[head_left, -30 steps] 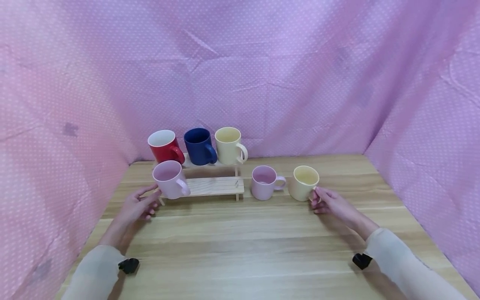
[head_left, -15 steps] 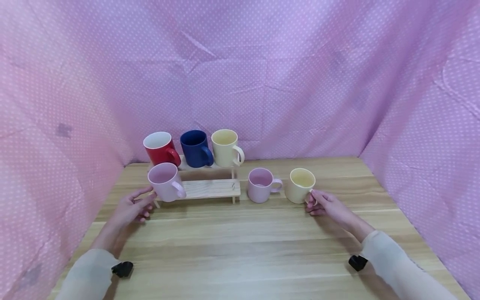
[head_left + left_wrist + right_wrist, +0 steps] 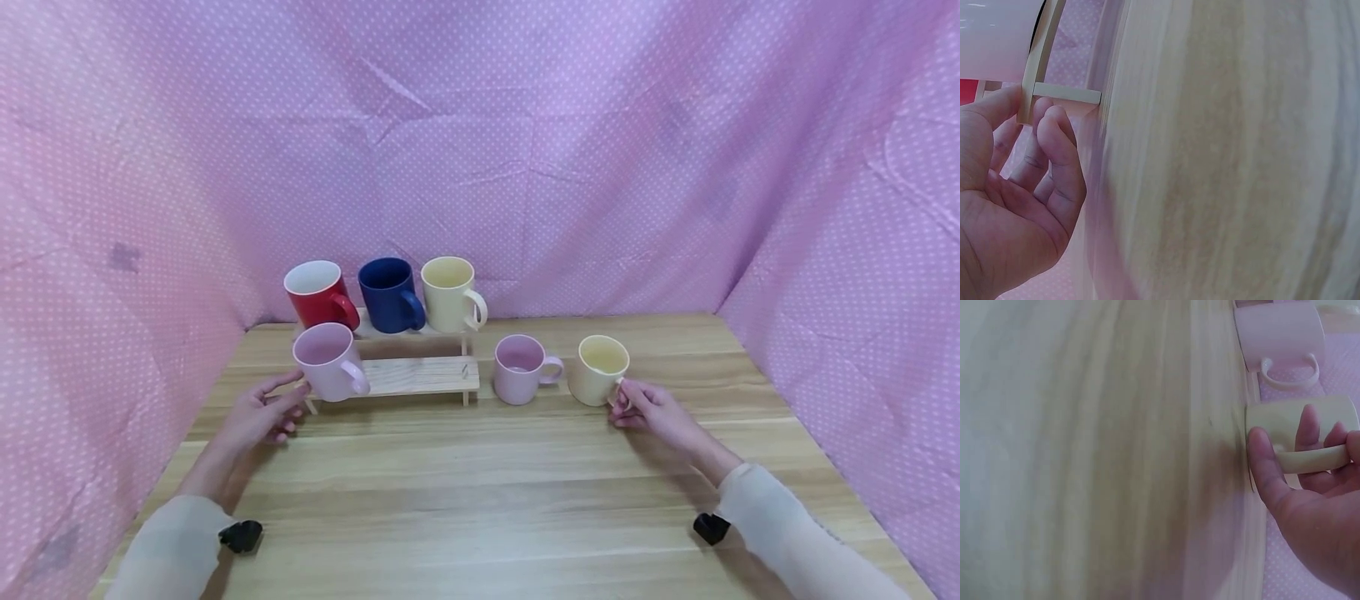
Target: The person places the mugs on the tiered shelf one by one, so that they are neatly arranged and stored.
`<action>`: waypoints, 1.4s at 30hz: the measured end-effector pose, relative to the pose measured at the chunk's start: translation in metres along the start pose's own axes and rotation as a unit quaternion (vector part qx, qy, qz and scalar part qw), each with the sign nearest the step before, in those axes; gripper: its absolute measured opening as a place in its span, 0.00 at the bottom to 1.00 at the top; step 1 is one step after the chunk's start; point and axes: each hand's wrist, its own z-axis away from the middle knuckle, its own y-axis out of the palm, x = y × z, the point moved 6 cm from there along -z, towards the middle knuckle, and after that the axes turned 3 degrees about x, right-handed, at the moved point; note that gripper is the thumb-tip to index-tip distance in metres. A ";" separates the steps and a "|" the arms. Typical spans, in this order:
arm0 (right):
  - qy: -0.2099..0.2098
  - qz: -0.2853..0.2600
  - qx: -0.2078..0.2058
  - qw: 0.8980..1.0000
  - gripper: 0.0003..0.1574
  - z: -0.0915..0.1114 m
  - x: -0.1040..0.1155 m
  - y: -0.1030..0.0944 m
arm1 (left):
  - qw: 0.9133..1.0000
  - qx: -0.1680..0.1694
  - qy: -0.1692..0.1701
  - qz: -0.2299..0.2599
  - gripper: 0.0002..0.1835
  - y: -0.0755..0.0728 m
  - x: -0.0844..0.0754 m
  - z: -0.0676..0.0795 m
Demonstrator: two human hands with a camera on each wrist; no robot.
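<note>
My left hand [image 3: 255, 417] is at the left end of a two-tier wooden rack [image 3: 420, 375], thumb and fingertips on either side of the lower board's end in the left wrist view. Right above those fingertips, a lilac mug [image 3: 327, 362] stands on the lower tier, handle toward the right. My right hand [image 3: 660, 414] holds the handle of a pale yellow mug [image 3: 592, 379] standing on the table, with fingers through the handle in the right wrist view. Just left of it stands a second lilac mug [image 3: 516, 379], handle pointing right.
Along the upper tier stand a red mug [image 3: 313, 307] with white inside, a dark blue mug [image 3: 386, 300] and another pale yellow mug [image 3: 446, 298]. Pink dotted cloth [image 3: 480, 167] encloses the wooden table [image 3: 450, 500] at the back and sides.
The whole scene has shifted slightly left in the head view, mostly during the first half second. Hands, mugs and rack keep their places relative to each other.
</note>
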 end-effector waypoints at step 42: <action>-0.121 -0.055 0.163 0.978 0.26 -0.017 0.136 0.131 | 1.000 0.001 -0.005 0.002 0.42 0.001 0.000 0.001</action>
